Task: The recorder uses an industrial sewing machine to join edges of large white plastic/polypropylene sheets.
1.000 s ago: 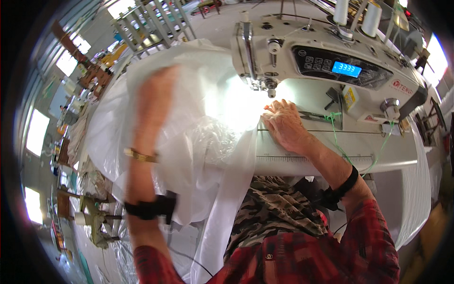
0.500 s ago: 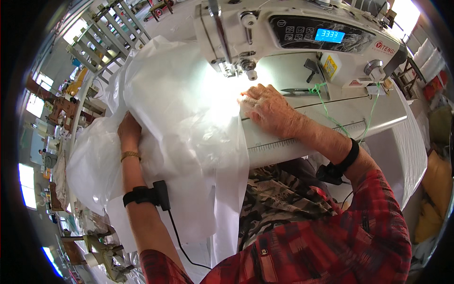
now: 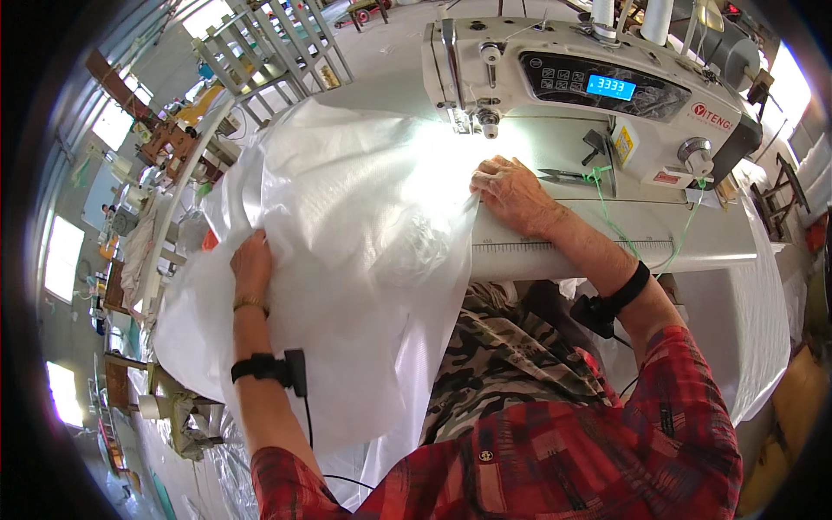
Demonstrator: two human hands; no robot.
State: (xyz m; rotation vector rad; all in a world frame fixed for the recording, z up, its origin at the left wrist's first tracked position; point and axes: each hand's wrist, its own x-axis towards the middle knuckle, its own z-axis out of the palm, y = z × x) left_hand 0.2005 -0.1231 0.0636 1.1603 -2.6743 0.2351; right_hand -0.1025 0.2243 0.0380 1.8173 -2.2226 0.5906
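Note:
A large sheet of white, slightly shiny woven plastic (image 3: 347, 260) lies across the sewing machine table and hangs over its front edge onto my lap. My left hand (image 3: 252, 264) is closed on the sheet's left part, where the material bunches into folds. Just in front of the needle area of a white sewing machine (image 3: 641, 121), my right hand (image 3: 517, 195) pinches the sheet's right edge. Glare from the machine's lamp washes out the sheet and the fingertips there. Both wrists carry black straps.
Black thread snips (image 3: 563, 176) lie right of my right hand, beside green thread (image 3: 602, 195). A ruler strip (image 3: 572, 245) runs along the table's front. White thread cones (image 3: 656, 22) stand behind the machine. A metal rack (image 3: 260, 61) stands at the far left.
The view has shifted, so the machine sits farther right. My left hand's hold on the sheet shows more plainly, and the sheet lies flatter with its folds changed. My right hand remains by the needle area.

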